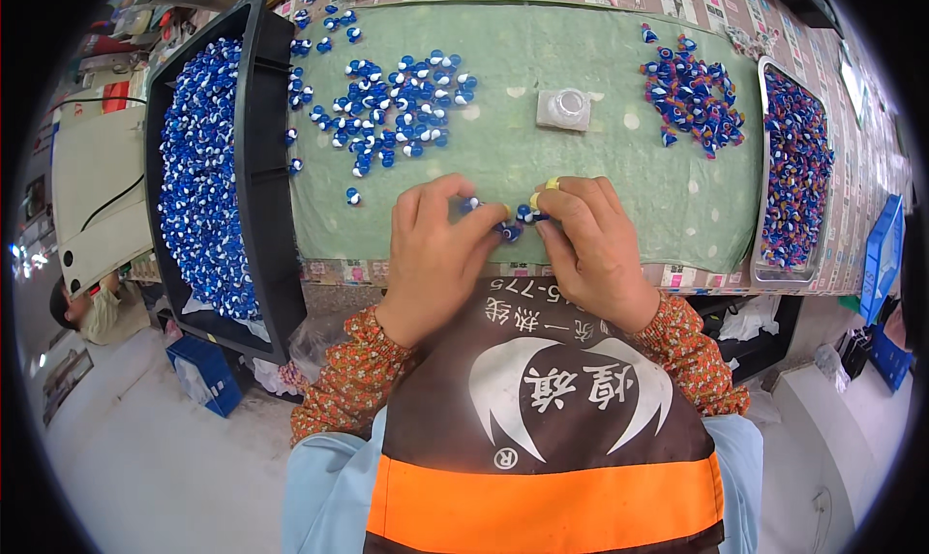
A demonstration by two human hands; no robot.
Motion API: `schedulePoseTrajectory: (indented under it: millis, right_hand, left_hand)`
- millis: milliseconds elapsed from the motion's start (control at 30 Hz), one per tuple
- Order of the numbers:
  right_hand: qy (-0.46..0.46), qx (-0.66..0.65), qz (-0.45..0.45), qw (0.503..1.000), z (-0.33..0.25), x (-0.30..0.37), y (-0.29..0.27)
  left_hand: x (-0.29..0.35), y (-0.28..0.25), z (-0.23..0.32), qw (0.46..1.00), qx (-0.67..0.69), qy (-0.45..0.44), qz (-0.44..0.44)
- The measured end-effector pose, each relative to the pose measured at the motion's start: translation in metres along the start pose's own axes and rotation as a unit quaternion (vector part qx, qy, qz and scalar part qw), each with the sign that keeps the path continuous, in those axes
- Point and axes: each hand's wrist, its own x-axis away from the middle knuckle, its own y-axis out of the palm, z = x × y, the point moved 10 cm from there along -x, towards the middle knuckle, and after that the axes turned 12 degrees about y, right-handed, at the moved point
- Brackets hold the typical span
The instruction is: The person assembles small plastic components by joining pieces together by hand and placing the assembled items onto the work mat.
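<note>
My left hand (431,249) is closed in a pinch at the table's near edge, with a small blue-and-white bead (471,204) between thumb and forefinger. My right hand (602,252) faces it, thumb and fingertips pinched on another blue-and-white bead (525,213). Yellow wraps (552,183) cover some of its fingertips. A darker blue piece (509,232) sits between the two hands, touching or close to the left thumb. Beyond my left hand a loose spread of blue-and-white beads (397,104) lies on the green cloth (542,60).
A deep black bin (269,177) full of such beads stands at the left. A small clear cup (566,106) on a pale block is at centre. At right lie a heap of blue, red and orange pieces (689,94) and a metal tray (774,275) full of them.
</note>
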Motion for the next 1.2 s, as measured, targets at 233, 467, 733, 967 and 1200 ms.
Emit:
schedulePoseTrajectory:
  millis: [233,467,733,967,1200]
  right_hand:
    - [-0.035,-0.026,0.015,0.999,-0.014,0.001,-0.009]
    - [-0.035,-0.114,-0.013,0.993,-0.019,-0.002,-0.011]
    - [0.068,-0.209,-0.073,0.973,-0.004,0.003,0.001]
    - [0.119,-0.224,-0.094,0.963,0.001,0.004,0.006]
    - [0.106,-0.223,-0.086,0.965,0.003,0.005,0.006]
  left_hand:
    - [-0.005,-0.015,0.002,0.997,0.05,0.009,0.05]
    - [-0.011,-0.012,0.003,0.976,0.216,-0.028,0.012]
    - [-0.01,-0.005,0.001,0.964,0.26,-0.06,-0.011]
    - [-0.01,-0.005,-0.003,0.958,0.275,-0.079,0.016]
    - [-0.009,-0.002,-0.005,0.961,0.26,-0.091,-0.002]
